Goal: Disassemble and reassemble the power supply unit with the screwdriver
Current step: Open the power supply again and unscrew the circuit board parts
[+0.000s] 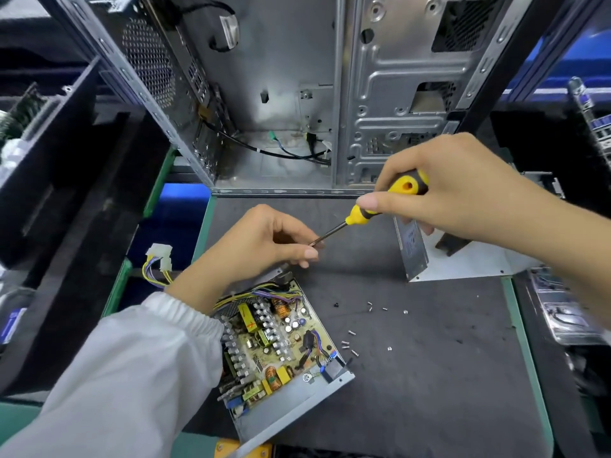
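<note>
Evidently, disassy was well along: PSU lay open on mat, cover off, loose screws beside it, right hand gripping screwdriver, left hand fingers pinched at its tip; reassy remained.

We cannot see the screwdriver tip: it ends behind the fingers of the left hand. The right hand covers most of the handle. The left sleeve hides the near-left part of the power supply unit. The loose screws are too small for us to tell types. The metal cover label is blurred.
</note>
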The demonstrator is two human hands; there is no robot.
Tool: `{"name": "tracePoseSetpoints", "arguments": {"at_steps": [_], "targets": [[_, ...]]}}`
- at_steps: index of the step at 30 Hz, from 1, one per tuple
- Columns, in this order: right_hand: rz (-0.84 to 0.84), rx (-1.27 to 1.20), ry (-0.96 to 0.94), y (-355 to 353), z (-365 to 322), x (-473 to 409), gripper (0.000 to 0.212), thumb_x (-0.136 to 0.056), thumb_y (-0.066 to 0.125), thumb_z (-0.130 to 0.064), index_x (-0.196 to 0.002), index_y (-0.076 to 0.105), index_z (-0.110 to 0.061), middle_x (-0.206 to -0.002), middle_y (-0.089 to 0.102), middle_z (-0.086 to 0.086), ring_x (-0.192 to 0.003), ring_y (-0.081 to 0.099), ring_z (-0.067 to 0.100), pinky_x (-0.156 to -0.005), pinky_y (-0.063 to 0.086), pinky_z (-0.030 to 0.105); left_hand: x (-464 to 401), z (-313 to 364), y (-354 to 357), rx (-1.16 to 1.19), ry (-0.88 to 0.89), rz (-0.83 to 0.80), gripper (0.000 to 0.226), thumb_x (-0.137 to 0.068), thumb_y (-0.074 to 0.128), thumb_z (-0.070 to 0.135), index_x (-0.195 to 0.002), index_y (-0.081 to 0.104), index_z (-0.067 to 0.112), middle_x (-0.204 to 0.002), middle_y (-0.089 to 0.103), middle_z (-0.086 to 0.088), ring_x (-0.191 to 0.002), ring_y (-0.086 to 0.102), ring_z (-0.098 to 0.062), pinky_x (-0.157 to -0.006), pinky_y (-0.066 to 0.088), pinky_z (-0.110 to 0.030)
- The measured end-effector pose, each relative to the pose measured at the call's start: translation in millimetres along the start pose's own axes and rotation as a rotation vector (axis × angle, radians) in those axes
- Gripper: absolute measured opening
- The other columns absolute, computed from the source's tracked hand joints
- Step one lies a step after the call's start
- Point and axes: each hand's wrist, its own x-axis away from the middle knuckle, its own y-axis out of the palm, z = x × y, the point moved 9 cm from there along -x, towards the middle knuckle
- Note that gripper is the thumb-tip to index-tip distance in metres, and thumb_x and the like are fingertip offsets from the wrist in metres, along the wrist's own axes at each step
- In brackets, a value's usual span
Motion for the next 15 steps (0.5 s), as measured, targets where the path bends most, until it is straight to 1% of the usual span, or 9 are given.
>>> {"name": "tracePoseSetpoints", "arguments": {"at_steps": [1, 3, 5, 6, 9, 10, 12, 13, 15], "targets": [[0.004, -0.036, 0.013, -0.4, 2.3, 1.5, 0.029, -0.075, 0.063, -0.053, -0.07, 0.067, -0.025, -0.047, 0.058, -0.006, -0.043, 0.056, 0.004, -0.049, 0.04, 0.013, 0.5, 0.0, -0.9, 0.018, 0.005, 0.009, 0.014, -0.078, 0.076, 0.002, -0.092, 0.076, 0.0, -0.077, 0.075, -0.014, -0.065, 0.067, -0.014, -0.069, 0.055, -0.022], [0.004, -0.063, 0.043, 0.8, 7.1, 5.5, 0.026, -0.073, 0.064, -0.052, -0.07, 0.066, -0.027, -0.048, 0.059, -0.012, -0.039, 0.056, 0.001, -0.049, 0.039, 0.009, 1.4, -2.1, -2.1, 0.036, -0.011, 0.01, 0.014, -0.077, 0.077, -0.001, -0.091, 0.075, -0.001, -0.073, 0.074, -0.011, -0.062, 0.068, -0.013, -0.067, 0.055, -0.02], [0.01, -0.056, 0.095, 2.0, 15.7, 12.5, 0.027, -0.068, 0.065, -0.055, -0.072, 0.066, -0.028, -0.052, 0.061, -0.015, -0.041, 0.057, -0.002, -0.052, 0.042, 0.012, -1.0, -6.2, -2.7, -0.014, -0.042, -0.002, 0.014, -0.077, 0.077, -0.002, -0.089, 0.075, 0.004, -0.071, 0.074, -0.005, -0.062, 0.07, -0.011, -0.066, 0.054, -0.016], [0.018, -0.05, 0.135, 2.9, 21.4, 17.5, 0.027, -0.067, 0.066, -0.055, -0.072, 0.065, -0.029, -0.054, 0.062, -0.015, -0.043, 0.057, -0.003, -0.052, 0.042, 0.015, -3.8, -7.9, -2.6, -0.073, -0.051, -0.011, 0.013, -0.078, 0.077, -0.002, -0.087, 0.075, 0.007, -0.072, 0.074, -0.005, -0.063, 0.071, -0.009, -0.066, 0.053, -0.014], [0.07, -0.07, 0.265, 14.5, 36.0, 38.4, 0.025, -0.068, 0.064, -0.053, -0.07, 0.057, -0.029, -0.058, 0.065, -0.019, -0.052, 0.06, -0.003, -0.051, 0.04, 0.014, -14.5, -18.3, -2.1, -0.189, -0.095, -0.009, 0.009, -0.08, 0.076, -0.001, -0.084, 0.075, 0.007, -0.076, 0.074, -0.014, -0.065, 0.071, -0.01, -0.068, 0.054, -0.013], [0.084, -0.059, 0.301, 22.2, 38.2, 47.3, 0.023, -0.069, 0.063, -0.051, -0.069, 0.054, -0.029, -0.059, 0.066, -0.019, -0.057, 0.062, 0.0, -0.051, 0.042, 0.017, -17.7, -22.5, -0.8, -0.209, -0.119, -0.006, 0.007, -0.081, 0.075, 0.0, -0.084, 0.075, 0.007, -0.076, 0.074, -0.015, -0.067, 0.072, -0.014, -0.07, 0.055, -0.014], [0.081, 0.046, 0.314, 45.0, 35.7, 59.3, 0.022, -0.074, 0.059, -0.048, -0.073, 0.049, -0.029, -0.061, 0.064, -0.013, -0.063, 0.059, 0.008, -0.056, 0.047, 0.031, -22.4, -31.6, 3.2, -0.216, -0.159, -0.014, 0.004, -0.082, 0.075, 0.0, -0.084, 0.075, 0.004, -0.075, 0.074, -0.016, -0.07, 0.073, -0.018, -0.073, 0.057, -0.018], [0.066, 0.106, 0.289, 58.6, 31.7, 63.3, 0.021, -0.078, 0.057, -0.046, -0.078, 0.045, -0.029, -0.064, 0.062, -0.012, -0.063, 0.057, 0.011, -0.056, 0.046, 0.034, -23.9, -35.8, 4.8, -0.216, -0.171, -0.019, 0.003, -0.082, 0.075, 0.0, -0.085, 0.075, 0.002, -0.074, 0.074, -0.016, -0.068, 0.072, -0.016, -0.073, 0.057, -0.018], [0.012, 0.23, 0.234, 85.0, 25.7, 68.1, 0.017, -0.086, 0.05, -0.044, -0.093, 0.04, -0.033, -0.078, 0.059, -0.018, -0.069, 0.058, 0.015, -0.057, 0.043, 0.033, -25.8, -43.0, 4.2, -0.208, -0.192, -0.01, 0.003, -0.081, 0.076, 0.001, -0.083, 0.075, 0.003, -0.07, 0.074, -0.013, -0.06, 0.069, -0.009, -0.07, 0.056, -0.016]]}}
